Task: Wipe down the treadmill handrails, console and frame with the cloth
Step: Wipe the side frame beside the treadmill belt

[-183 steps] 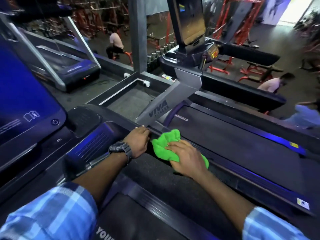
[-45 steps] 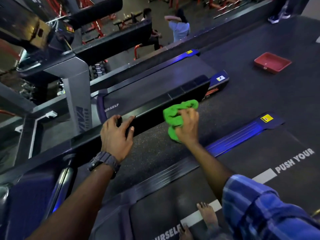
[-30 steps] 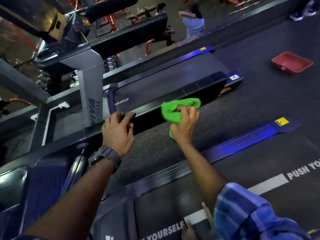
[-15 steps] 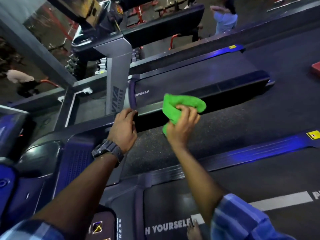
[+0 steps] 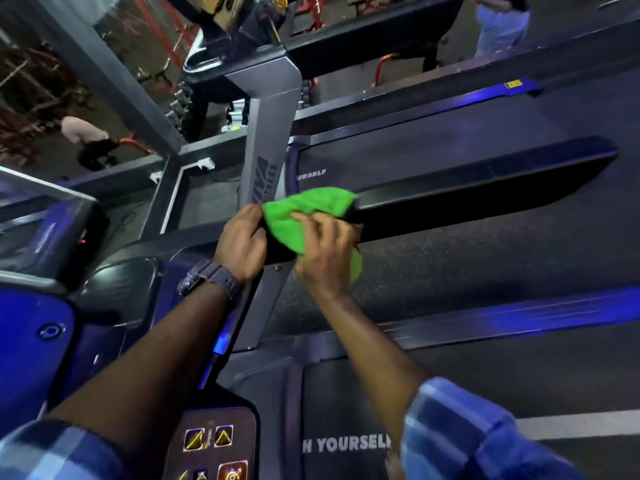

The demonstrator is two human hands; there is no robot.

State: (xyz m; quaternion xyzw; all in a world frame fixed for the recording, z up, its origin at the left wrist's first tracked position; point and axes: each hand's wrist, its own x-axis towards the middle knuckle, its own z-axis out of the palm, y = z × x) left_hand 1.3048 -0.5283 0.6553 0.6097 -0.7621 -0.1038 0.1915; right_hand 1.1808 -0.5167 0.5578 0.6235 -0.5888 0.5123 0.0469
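Two hands work side by side on the black handrail [image 5: 485, 188] that runs out to the right from the treadmill's front end. My right hand [image 5: 322, 251] has its fingers spread and curled over the green cloth [image 5: 308, 209], pressing it onto the near end of the handrail; the cloth is draped over the rail's top edge, and a fold of it shows below my palm on the rail's near side. My left hand [image 5: 242, 244] is closed around the same handrail just to the left of the cloth, its fingertips touching the cloth's edge. A dark wristwatch [image 5: 207, 280] sits on my left wrist, and blue plaid sleeves [image 5: 478, 431] are pushed up both forearms.

Beyond the handrail lies a neighbouring treadmill belt [image 5: 433, 147] with white lettering at its front end, and a grey upright post [image 5: 266, 133] rises just behind the cloth. Below my arms, at the bottom edge, sits a console panel [image 5: 211, 445] with lit yellow buttons, and beside it the belt [image 5: 346, 445] under me reads "YOURSEL" in white. A blue-lit side rail [image 5: 519, 313] runs along that belt's far edge. Two people stand far off on the gym floor, one at the left edge and one at the top right corner
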